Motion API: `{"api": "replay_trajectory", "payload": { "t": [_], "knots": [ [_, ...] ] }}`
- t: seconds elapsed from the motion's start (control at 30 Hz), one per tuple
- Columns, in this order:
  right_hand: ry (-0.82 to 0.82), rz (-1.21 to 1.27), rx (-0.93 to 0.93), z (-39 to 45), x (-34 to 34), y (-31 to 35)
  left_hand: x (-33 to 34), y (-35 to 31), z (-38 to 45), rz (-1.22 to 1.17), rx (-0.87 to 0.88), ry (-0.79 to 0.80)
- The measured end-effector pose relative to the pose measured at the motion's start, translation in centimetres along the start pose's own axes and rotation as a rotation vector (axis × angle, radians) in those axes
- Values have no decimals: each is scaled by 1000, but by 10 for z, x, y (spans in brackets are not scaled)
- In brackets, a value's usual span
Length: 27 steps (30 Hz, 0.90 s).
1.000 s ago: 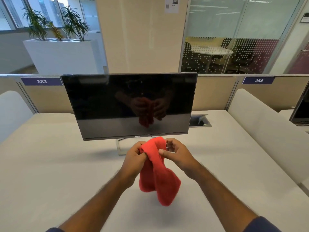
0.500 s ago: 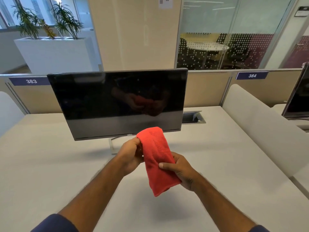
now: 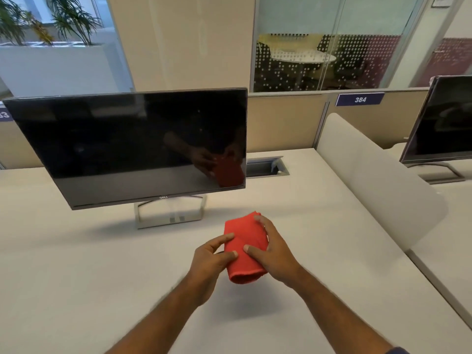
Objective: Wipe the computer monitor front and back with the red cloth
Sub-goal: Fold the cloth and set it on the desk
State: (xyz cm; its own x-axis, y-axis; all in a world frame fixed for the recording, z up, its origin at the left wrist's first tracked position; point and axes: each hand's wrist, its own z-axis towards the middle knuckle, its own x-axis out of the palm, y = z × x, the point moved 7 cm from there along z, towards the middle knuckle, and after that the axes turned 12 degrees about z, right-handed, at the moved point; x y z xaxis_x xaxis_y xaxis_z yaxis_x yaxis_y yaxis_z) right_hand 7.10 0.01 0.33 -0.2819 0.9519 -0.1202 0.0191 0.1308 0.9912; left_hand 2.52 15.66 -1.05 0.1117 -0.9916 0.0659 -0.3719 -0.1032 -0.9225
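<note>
Two hands, left hand (image 3: 208, 261) and right hand (image 3: 274, 252), grip the folded red cloth (image 3: 242, 247) before the monitor (image 3: 132, 146), seemingly marked "DELL"; tag (image 3: 359, 99) reads 384.

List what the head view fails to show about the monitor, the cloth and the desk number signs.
- Back of the monitor: faces away from the head camera, hidden by its own screen.
- Underside of the red cloth: covered by the left hand and right hand, which hold it.
- Left desk sign: cut off by the frame edge and the monitor; number incomplete.
</note>
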Motion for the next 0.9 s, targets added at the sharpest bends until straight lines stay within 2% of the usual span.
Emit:
{"api": "replay_trajectory", "payload": {
  "t": [0.2, 0.4, 0.5, 0.63, 0.8, 0.9],
  "knots": [
    [96, 81, 24, -13, -63, -9, 67, 2, 9, -64, -148, 232],
    [80, 13, 74, -21, -138, -11, 142, -2, 24, 223, 44, 322],
    [62, -69, 104, -23, -171, -19, 181, 4, 30, 326, 66, 370],
    [10, -203, 194, -27, -205, -47, 218, 19, 43, 464, 68, 355],
    [44, -458, 349, -34, -216, -85, 245, 35, 39, 596, 68, 370],
    [40, -526, 406, -33, -221, -96, 249, 43, 43, 692, 82, 345]
  ]
}}
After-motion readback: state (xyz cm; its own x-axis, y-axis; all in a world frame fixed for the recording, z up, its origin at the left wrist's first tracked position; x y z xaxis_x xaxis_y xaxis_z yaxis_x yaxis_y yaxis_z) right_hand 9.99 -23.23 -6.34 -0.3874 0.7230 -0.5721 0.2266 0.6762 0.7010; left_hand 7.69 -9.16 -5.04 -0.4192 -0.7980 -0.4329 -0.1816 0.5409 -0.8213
